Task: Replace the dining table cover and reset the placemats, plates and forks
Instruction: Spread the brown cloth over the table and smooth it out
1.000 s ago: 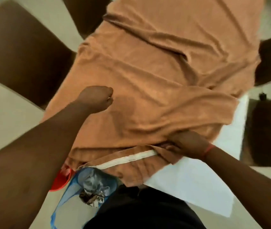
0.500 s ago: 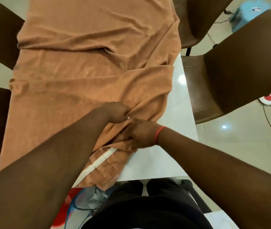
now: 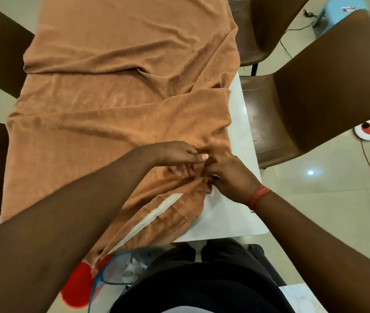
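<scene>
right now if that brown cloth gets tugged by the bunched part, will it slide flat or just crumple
The cloth looks floppy: it lies in folds and bunches where the left hand and right hand pinch it. Likely it crumples first. Its draped edges may drag.

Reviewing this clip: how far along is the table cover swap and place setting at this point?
Early. The brown cover lies wrinkled over most of the table, but the near right strip is bare. In hand: the left hand and right hand pinch a bunched fold near that corner. Left: spreading it flat, then placemats, plates and forks; none are visible.
</scene>
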